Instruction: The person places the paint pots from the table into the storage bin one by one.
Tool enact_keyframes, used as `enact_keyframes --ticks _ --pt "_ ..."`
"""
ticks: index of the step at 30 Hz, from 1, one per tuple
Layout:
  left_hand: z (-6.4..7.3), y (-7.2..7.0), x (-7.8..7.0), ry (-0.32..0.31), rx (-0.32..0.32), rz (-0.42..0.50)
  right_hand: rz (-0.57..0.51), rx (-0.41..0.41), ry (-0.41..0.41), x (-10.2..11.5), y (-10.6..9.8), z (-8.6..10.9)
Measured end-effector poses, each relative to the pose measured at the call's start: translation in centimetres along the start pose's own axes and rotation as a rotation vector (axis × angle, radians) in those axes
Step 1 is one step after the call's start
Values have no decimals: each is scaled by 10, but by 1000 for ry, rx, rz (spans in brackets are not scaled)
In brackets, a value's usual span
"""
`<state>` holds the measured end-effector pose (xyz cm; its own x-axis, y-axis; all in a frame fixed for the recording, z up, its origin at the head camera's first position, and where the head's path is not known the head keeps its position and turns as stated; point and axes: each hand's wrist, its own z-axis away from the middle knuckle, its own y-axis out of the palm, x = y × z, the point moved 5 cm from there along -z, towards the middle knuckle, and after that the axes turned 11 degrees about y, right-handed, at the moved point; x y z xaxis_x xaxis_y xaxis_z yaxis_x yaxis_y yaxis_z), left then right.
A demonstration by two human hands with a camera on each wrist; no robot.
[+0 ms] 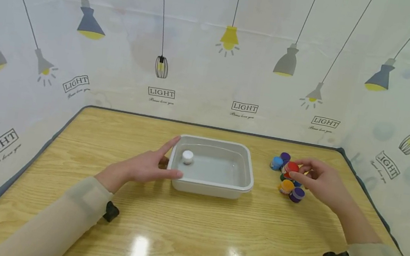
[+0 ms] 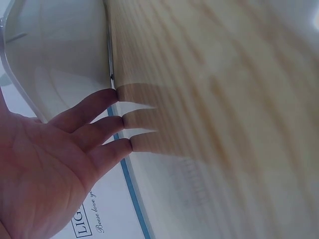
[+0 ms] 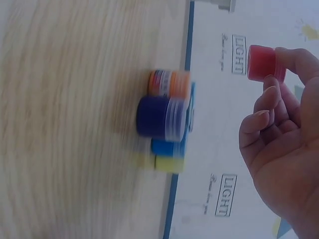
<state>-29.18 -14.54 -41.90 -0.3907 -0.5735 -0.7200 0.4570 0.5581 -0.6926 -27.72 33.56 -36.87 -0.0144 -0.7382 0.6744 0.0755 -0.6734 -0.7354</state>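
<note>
A light grey plastic tub (image 1: pixel 209 184) stands on the table with one small white-lidded jar (image 1: pixel 187 157) inside, near its left end. My left hand (image 1: pixel 146 164) rests against the tub's left end, thumb on the front rim and index finger along the side. In the left wrist view its other fingers (image 2: pixel 97 132) extend beside the tub wall. Over a cluster of small paint jars, my right hand (image 1: pixel 321 181) pinches a red paint jar (image 3: pixel 261 63) between thumb and fingers. The right wrist view shows this jar raised off the table.
Around the held jar stand a purple jar (image 1: pixel 296 195), an orange jar (image 1: pixel 286 186), a light blue jar (image 1: pixel 276 163) and another purple jar (image 1: pixel 285 157). A yellow jar (image 3: pixel 169 164) shows behind them. Printed curtain (image 1: pixel 207 58) encloses the wooden table (image 1: pixel 191 226).
</note>
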Motion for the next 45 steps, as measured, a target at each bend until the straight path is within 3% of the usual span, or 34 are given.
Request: enact_keyframes --ticks 8,21,31,37,45 --pt "0 0 0 -4 -1 6 -54 60 -10 33 20 -3" --pt "1 0 2 -3 -6 -3 -126 110 -137 85 53 -12" --pt "0 0 0 11 -10 -19 -144 175 -142 114 81 -24" --pt "0 -1 -2 18 -10 -11 -137 208 -201 130 96 -31" --pt "0 -1 -2 -4 -2 -8 -77 221 -206 149 120 -40"
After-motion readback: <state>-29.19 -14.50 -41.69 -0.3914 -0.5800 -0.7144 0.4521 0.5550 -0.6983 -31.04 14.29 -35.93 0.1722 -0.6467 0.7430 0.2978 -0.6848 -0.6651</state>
